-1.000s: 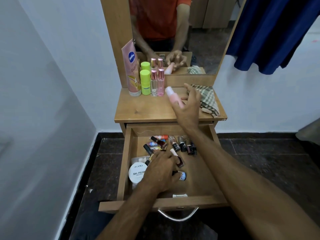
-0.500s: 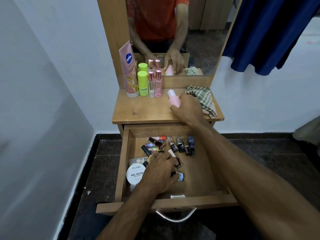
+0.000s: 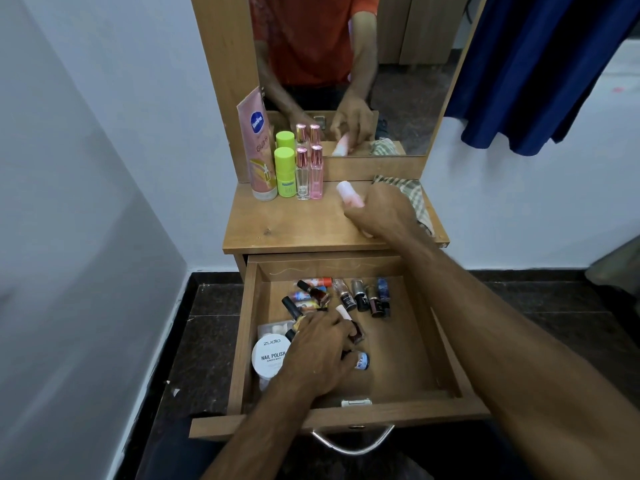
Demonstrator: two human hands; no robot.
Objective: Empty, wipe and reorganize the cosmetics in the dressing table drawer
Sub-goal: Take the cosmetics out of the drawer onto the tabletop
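A wooden dressing table (image 3: 304, 226) stands with its drawer (image 3: 408, 362) pulled open, nail polish bottles (image 3: 367, 297) scattered across its floor. A checked cloth (image 3: 414, 192) lies at the tabletop's right edge, a lotion tube (image 3: 258, 147) upright against the mirror. The right hand (image 3: 384, 211) grips a small pink bottle (image 3: 349, 194) above the tabletop; the left hand (image 3: 320, 351) rests on cosmetics inside the drawer, its grasp impossible to tell

Wooden tabletop (image 3: 294, 226): tube (image 3: 258, 147), green bottle (image 3: 284, 173), two perfume bottles (image 3: 309, 173), checked cloth (image 3: 414, 195).
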